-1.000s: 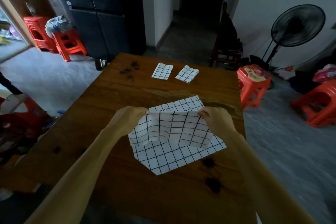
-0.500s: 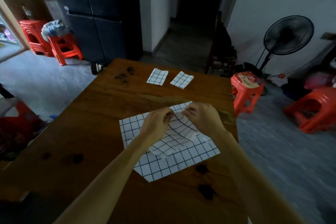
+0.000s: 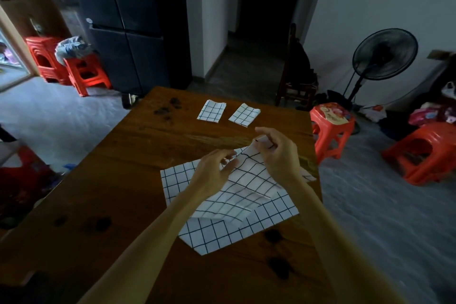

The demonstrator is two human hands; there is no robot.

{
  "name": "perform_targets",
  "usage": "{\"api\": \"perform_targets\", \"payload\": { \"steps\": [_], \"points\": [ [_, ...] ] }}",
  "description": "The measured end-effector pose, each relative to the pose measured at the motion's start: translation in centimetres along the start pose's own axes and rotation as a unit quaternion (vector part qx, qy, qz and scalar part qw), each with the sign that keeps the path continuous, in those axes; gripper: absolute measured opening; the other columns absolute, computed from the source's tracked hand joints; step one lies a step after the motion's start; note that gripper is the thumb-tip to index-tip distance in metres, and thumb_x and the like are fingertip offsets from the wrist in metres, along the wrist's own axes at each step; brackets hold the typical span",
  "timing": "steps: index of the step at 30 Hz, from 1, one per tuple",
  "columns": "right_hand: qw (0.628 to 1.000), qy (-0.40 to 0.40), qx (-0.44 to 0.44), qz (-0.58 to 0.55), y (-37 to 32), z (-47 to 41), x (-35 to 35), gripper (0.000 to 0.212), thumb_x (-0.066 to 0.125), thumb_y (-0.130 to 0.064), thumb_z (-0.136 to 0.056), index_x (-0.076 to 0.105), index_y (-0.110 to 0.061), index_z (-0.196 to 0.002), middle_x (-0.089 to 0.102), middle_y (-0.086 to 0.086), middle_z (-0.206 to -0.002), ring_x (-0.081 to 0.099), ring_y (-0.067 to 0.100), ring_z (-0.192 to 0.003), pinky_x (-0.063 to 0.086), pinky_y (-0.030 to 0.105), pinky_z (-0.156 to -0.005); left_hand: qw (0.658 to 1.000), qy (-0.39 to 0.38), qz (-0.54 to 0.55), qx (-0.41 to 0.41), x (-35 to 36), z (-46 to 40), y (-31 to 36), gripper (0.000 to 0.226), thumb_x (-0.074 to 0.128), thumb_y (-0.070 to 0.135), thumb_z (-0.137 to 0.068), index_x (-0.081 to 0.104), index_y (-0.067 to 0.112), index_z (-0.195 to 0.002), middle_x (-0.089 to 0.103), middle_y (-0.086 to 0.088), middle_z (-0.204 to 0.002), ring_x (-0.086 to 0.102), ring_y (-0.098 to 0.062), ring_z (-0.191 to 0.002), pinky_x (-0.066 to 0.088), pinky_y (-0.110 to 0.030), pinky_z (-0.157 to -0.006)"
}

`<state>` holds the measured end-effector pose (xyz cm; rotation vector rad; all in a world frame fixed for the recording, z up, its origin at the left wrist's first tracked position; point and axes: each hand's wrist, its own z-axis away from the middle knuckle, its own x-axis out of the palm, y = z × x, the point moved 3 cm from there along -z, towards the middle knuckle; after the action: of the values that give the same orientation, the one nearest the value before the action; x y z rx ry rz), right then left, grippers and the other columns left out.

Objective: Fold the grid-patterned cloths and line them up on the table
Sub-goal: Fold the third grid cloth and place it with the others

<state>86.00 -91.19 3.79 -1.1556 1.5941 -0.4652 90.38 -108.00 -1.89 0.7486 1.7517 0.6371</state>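
Grid-patterned cloth (image 3: 222,232) lying near the middle of the wooden table (image 3: 98,205), partly folded, one layer being lifted off the rest. Two folded cloths, one (image 3: 211,110) and another (image 3: 244,115), lying side by side but apart, farther up the table from the big cloth. Right hand (image 3: 276,153) pinching a raised corner of the big cloth at its far edge. Left hand (image 3: 212,170) hovering with fingers loosely spread over the same cloth, beside the right hand; touching or not, cannot tell.
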Motion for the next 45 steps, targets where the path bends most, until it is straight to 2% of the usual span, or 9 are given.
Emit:
{"api": "perform_targets", "payload": {
  "steps": [7,12,20,25,28,33,37,41,45],
  "points": [
    [1.0,0.0,0.025,-0.009,-0.5,-0.7,-1.7,0.045,0.066,-0.023,-0.089,0.049,-0.025,-0.131,0.057,-0.022,-0.096,0.056,-0.01,-0.086,0.046,0.008,-0.069,0.994,0.083,0.069,0.027,-0.7,-1.1,1.9,0.01,0.063,0.015,-0.088,0.069,0.014,-0.097,0.065,0.013,-0.086,0.06,0.001,-0.081,0.048,-0.011,-0.071],
    [0.999,-0.02,0.035,0.006,0.6,-0.5,-1.9,0.014,0.06,-0.035,-0.091,0.063,-0.022,-0.089,0.065,-0.006,-0.081,0.056,0.005,-0.067,0.046,0.021,-0.06,0.991,0.092,0.088,0.033,-0.8,-1.1,1.7,0.011,0.061,0.018,-0.09,0.066,0.015,-0.099,0.064,0.012,-0.088,0.061,-0.001,-0.082,0.048,-0.011,-0.071],
    [0.998,0.063,0.011,-0.004,-0.2,-1.3,-3.1,0.018,0.062,-0.031,-0.091,0.067,-0.014,-0.091,0.061,-0.012,-0.072,0.054,-0.004,-0.059,0.038,0.01,-0.05,0.998,0.053,-0.025,-0.023,0.5,0.6,-2.5,0.014,0.06,0.018,-0.091,0.07,0.014,-0.1,0.067,0.006,-0.086,0.057,0.0,-0.071,0.046,-0.017,-0.065],
    [0.994,0.11,-0.007,0.011,-0.6,-1.8,-3.7,0.016,0.064,-0.031,-0.09,0.068,-0.016,-0.093,0.066,-0.009,-0.08,0.061,0.004,-0.069,0.048,0.02,-0.057,0.99,0.006,-0.106,-0.095,1.1,2.0,-4.7,0.018,0.048,0.021,-0.097,0.064,0.017,-0.102,0.063,0.005,-0.081,0.055,-0.006,-0.065,0.045,-0.023,-0.06],
    [0.992,0.123,-0.026,0.031,-1.0,-1.8,-3.8,0.016,0.063,-0.029,-0.091,0.068,-0.015,-0.096,0.066,-0.01,-0.083,0.062,0.002,-0.073,0.049,0.017,-0.061,0.971,-0.017,-0.191,-0.14,1.6,2.6,-6.0,0.02,0.041,0.019,-0.099,0.058,0.016,-0.091,0.058,0.001,-0.08,0.055,-0.013,-0.071,0.044,-0.025,-0.063],
    [0.984,0.154,-0.064,0.06,-1.6,-1.6,-4.3,0.012,0.063,-0.023,-0.092,0.066,-0.012,-0.089,0.06,-0.013,-0.077,0.055,-0.007,-0.064,0.044,0.007,-0.059,0.933,-0.077,-0.286,-0.205,1.7,3.2,-8.0,0.012,0.048,0.016,-0.094,0.057,0.015,-0.103,0.055,0.003,-0.084,0.055,-0.011,-0.077,0.049,-0.028,-0.076],
    [0.984,0.149,-0.065,0.073,-1.2,-1.5,-3.9,0.014,0.062,-0.025,-0.093,0.067,-0.012,-0.093,0.065,-0.008,-0.082,0.059,-0.001,-0.069,0.043,0.006,-0.059,0.943,-0.066,-0.214,-0.244,1.1,3.1,-8.2,0.042,0.053,0.011,-0.088,0.044,0.018,-0.129,0.055,-0.003,-0.112,0.055,-0.018,-0.101,0.045,-0.041,-0.093],
    [0.988,0.118,-0.068,0.068,-1.4,-0.9,-2.6,0.014,0.062,-0.023,-0.093,0.067,-0.011,-0.098,0.065,-0.009,-0.085,0.058,-0.005,-0.07,0.044,0.006,-0.06,0.987,-0.061,-0.06,-0.134,0.9,2.2,-4.7,0.058,0.055,0.02,-0.09,0.029,0.022,-0.142,0.039,-0.001,-0.141,0.04,-0.018,-0.127,0.04,-0.04,-0.102],
    [0.994,0.064,-0.072,0.05,-2.2,-0.1,-1.0,0.008,0.063,-0.019,-0.092,0.067,-0.012,-0.094,0.058,-0.017,-0.077,0.057,-0.007,-0.07,0.042,0.006,-0.059,1.0,0.03,0.002,-0.006,0.2,0.2,-0.2,0.038,0.054,0.032,-0.093,0.048,0.022,-0.128,0.054,0.005,-0.124,0.048,-0.006,-0.109,0.047,-0.031,-0.091]
  ]
}}
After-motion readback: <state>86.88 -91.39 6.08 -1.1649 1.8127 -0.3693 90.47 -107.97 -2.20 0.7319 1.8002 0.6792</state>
